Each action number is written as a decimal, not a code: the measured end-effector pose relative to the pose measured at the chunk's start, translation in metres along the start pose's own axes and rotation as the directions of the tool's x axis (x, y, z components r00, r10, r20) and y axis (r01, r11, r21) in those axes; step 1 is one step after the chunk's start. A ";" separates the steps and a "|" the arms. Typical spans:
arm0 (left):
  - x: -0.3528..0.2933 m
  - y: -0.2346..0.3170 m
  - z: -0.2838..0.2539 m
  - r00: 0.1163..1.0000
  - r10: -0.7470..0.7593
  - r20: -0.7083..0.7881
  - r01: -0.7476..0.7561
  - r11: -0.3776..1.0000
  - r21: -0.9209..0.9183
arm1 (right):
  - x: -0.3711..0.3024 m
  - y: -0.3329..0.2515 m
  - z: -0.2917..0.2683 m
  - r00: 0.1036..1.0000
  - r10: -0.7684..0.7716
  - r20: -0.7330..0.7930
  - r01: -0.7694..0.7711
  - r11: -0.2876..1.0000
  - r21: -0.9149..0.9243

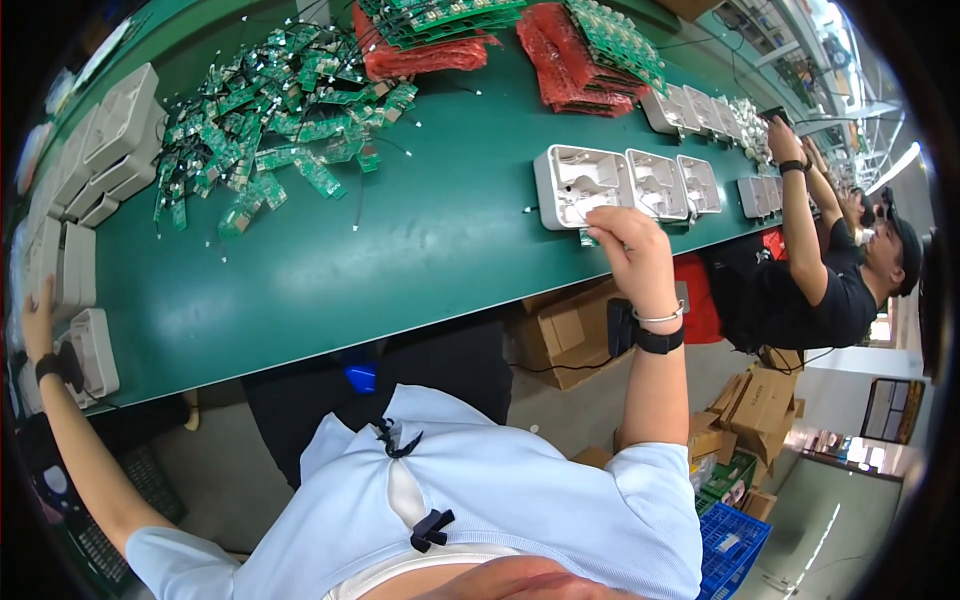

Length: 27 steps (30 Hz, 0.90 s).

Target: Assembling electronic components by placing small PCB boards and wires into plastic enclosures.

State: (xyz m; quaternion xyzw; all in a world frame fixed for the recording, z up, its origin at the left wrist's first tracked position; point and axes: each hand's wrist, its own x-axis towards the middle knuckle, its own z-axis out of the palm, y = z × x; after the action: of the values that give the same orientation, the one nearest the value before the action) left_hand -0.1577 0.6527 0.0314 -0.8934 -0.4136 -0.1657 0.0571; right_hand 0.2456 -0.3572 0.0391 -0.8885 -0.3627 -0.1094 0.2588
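Note:
My right hand (637, 252) is at the near edge of a white plastic housing (544, 192). Its fingers are bent together on a small green circuit board (587, 239) at that edge; the fingertips partly hide it. Two more white housings (657, 176) (699, 178) stand in a row to the right of the first, open side up. At the far left, my left hand (38, 318) reaches to stacked white housings (72, 262), fingers stretched out along their side. Its contact with them is partly hidden. Below that hand lies another white housing (96, 350).
Loose green circuit boards with wires (290, 120) are heaped at the back left. Red bubble-wrap stacks (425, 57) (565, 70) carry green board panels. A co-worker (800, 290) works at the right, near more white housings (692, 112). Cardboard boxes (572, 335) stand below the table's front edge.

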 end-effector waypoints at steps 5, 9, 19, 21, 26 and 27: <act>-0.035 -0.004 -0.058 0.985 0.157 -0.064 -0.139 0.964 0.226 | -0.009 0.028 -0.016 1.000 -0.013 -0.006 0.012 0.996 -0.086; -0.111 0.142 -0.106 0.966 -0.153 -0.207 0.121 0.980 -0.158 | -0.024 0.047 -0.041 1.000 -0.018 0.019 0.021 0.983 -0.185; -0.349 0.382 -0.177 0.882 0.397 -0.254 -0.465 0.643 -0.608 | 0.002 0.013 -0.031 0.979 -0.086 -0.185 -0.011 0.884 -0.467; -0.364 0.411 -0.182 0.886 0.441 -0.140 -0.444 0.725 -0.526 | 0.031 -0.035 -0.009 0.989 0.102 -0.108 -0.108 0.993 -0.050; -0.385 0.448 -0.159 0.912 0.410 -0.024 -0.384 0.833 -0.398 | 0.112 -0.148 0.066 0.960 -0.078 0.269 -0.047 0.903 0.428; -0.386 0.451 -0.155 0.913 0.407 -0.025 -0.383 0.835 -0.395 | 0.126 -0.161 0.081 0.957 -0.146 0.251 0.021 0.896 0.444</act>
State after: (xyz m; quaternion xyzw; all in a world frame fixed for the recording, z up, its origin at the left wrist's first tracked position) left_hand -0.0872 0.0435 0.0603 -0.9571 -0.1803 -0.2025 -0.1023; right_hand 0.2229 -0.1419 0.0801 -0.7977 -0.4488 0.0893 0.3928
